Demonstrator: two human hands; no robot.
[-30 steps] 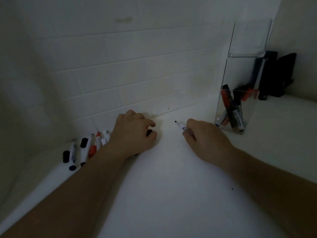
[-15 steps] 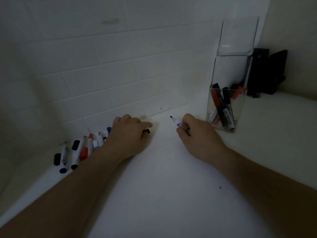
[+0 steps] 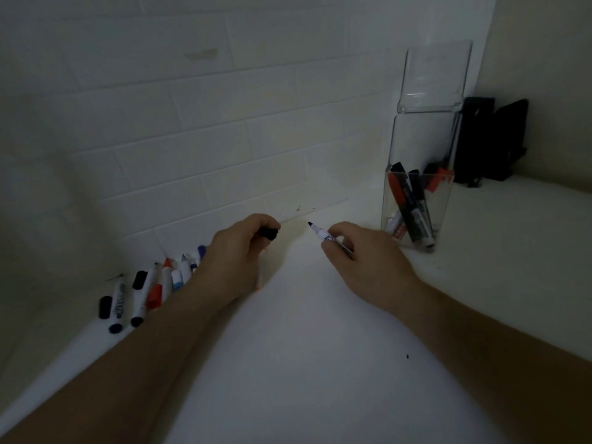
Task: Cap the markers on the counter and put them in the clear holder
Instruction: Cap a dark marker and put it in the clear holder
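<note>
The right hand point(image 3: 362, 261) pinches an open marker point(image 3: 326, 237) with its black tip pointing left, just above the desk point(image 3: 304, 363). The left hand point(image 3: 237, 251) is curled around a small black cap point(image 3: 269, 232). The cap and the tip are near each other but not touching yet, so this marker is not capped.

Some of the job looks done. A few markers point(image 3: 408, 203) already stand in the clear holder point(image 3: 416, 187) on the far right of the desk. More is left: a bunch of loose markers point(image 3: 153, 286) and caps lies on the left, against the tiled wall point(image 3: 192, 123), partly hidden by the left arm. Some of them show bare tips.

There is open desk between the two hands and in the near middle, so there is room to push the cap on. The holder is just to the right of the right hand, and its top is open. A dark thing point(image 3: 493, 139) sits behind the holder in the corner.
</note>
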